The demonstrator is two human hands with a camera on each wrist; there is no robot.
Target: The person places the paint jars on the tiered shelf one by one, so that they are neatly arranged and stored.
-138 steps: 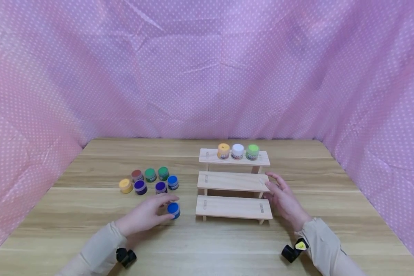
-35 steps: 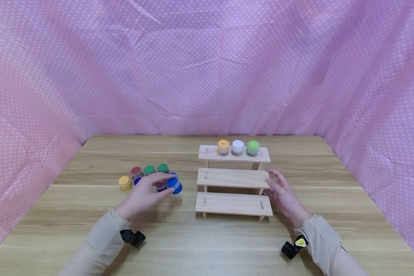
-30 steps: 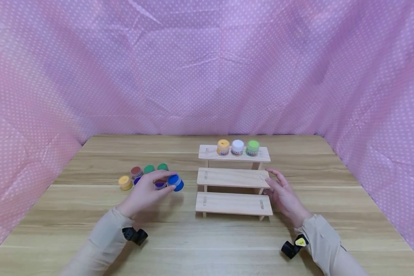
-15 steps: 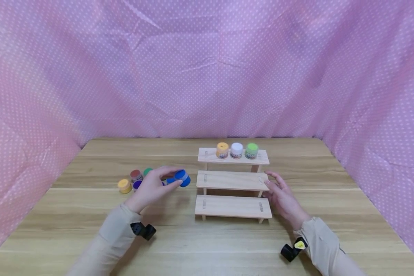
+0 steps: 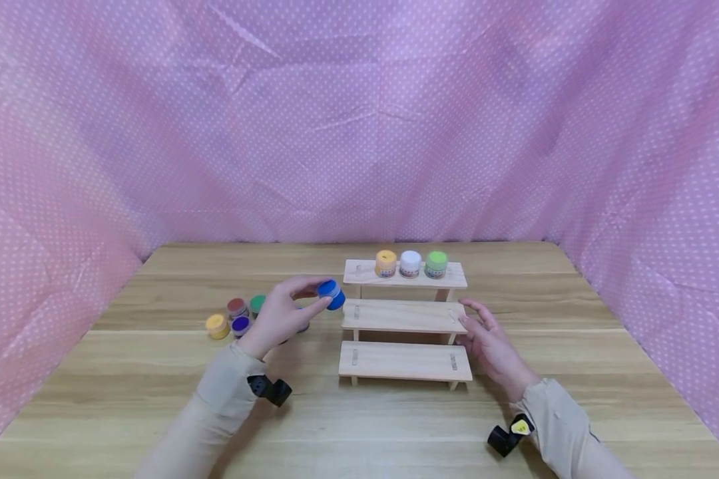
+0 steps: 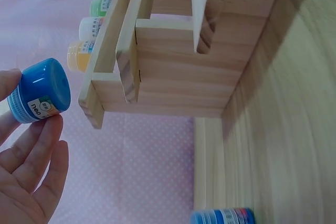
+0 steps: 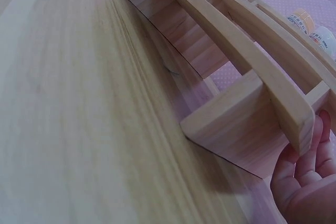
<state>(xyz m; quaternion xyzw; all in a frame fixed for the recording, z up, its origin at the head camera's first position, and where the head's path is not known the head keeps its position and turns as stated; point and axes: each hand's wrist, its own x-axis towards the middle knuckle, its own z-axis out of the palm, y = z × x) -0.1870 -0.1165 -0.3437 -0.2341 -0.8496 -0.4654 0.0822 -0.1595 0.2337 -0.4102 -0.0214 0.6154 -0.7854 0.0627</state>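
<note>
My left hand (image 5: 281, 313) pinches a blue paint jar (image 5: 332, 295) between thumb and fingers, raised over the table and tilted. In the left wrist view the jar (image 6: 44, 90) shows a label on its side, and it hangs apart from the shelf ends. A three-tier wooden display rack (image 5: 404, 360) stands right of it. At the rack's right end my right hand (image 5: 496, 352) holds the middle tier, thumb at its edge and other fingers partly hidden behind. On the top tier stand a yellow-orange jar (image 5: 386, 264), a white jar (image 5: 410, 264) and a light green jar (image 5: 436, 265).
Left of the rack, several more paint jars stand grouped on the wooden table (image 5: 359, 432): a yellow jar (image 5: 218, 326), a brownish-red jar (image 5: 237, 307), a purple jar (image 5: 240, 325) and a green jar (image 5: 257, 305). Others are partly behind my left hand. A pink dotted cloth (image 5: 359, 133) surrounds the table.
My left hand has lifted the blue jar from the table front and carried it up and right, close to the rack's left side. My right hand stays at the rack's right end.
</note>
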